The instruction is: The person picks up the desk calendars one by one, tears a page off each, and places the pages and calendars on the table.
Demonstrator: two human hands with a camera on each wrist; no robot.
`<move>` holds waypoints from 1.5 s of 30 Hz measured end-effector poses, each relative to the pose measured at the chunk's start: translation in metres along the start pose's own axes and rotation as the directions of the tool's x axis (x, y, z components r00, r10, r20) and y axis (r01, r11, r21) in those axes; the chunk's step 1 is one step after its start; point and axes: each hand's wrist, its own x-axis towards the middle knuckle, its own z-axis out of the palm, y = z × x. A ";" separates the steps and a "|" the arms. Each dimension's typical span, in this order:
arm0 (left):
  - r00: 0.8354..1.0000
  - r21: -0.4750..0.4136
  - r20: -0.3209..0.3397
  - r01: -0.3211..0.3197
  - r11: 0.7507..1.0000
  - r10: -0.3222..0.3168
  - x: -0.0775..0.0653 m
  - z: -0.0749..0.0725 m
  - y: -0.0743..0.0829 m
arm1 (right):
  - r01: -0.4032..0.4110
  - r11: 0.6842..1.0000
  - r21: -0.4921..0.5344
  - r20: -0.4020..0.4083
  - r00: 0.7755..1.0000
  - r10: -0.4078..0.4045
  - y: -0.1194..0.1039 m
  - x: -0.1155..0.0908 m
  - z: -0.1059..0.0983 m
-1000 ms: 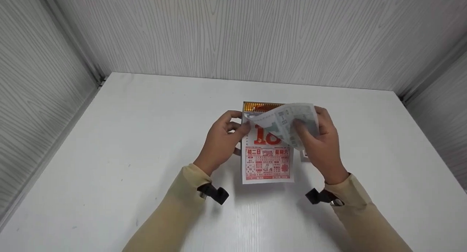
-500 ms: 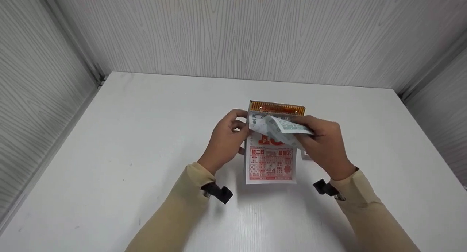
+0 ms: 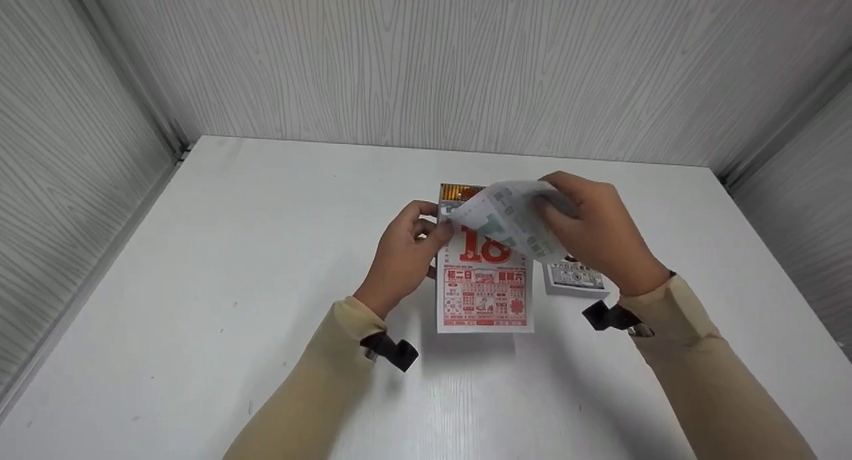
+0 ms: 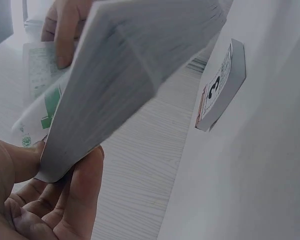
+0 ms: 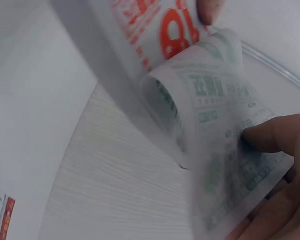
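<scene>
A thick tear-off calendar (image 3: 484, 293) is held up off the white table, its page showing a large red 18. My left hand (image 3: 401, 257) grips its left edge, thumb on the front and fingers behind, as the left wrist view also shows. Between thumb and fingers my right hand (image 3: 592, 224) pinches a thin green-printed sheet (image 3: 509, 214), pulled up and to the right across the calendar's top. In the right wrist view the sheet (image 5: 215, 115) curls, its upper end by the calendar. Whether it is still attached along the top is hard to tell.
To the right of the calendar, a smaller calendar block (image 3: 576, 278) lies on the white table (image 3: 299, 200); the left wrist view shows a black 3 on that block (image 4: 217, 87). Grey wood-grain panels (image 3: 426, 60) stand behind and at both sides.
My right hand first folds the sheet down toward the left, then lifts it up and right again. More of the smaller block now shows. My left hand keeps its grip, shifting slightly.
</scene>
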 end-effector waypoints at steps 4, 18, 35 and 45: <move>1.000 0.016 -0.011 0.006 1.000 -0.006 0.002 -0.002 -0.003 | -0.034 0.998 0.046 -0.004 0.999 0.034 -0.006 0.012 0.004; 0.999 -0.028 -0.031 0.040 0.999 -0.041 0.008 -0.006 -0.012 | 0.014 0.994 0.113 -0.004 1.000 -0.013 -0.008 0.038 0.013; 0.998 -0.025 -0.030 0.052 0.998 -0.053 0.007 -0.008 -0.018 | 0.016 1.000 -0.023 -0.223 0.975 -0.021 -0.005 0.055 0.018; 0.998 -0.032 -0.032 0.059 0.998 -0.060 0.008 -0.008 -0.019 | 0.049 0.997 0.064 -0.234 0.972 -0.032 -0.002 0.060 0.016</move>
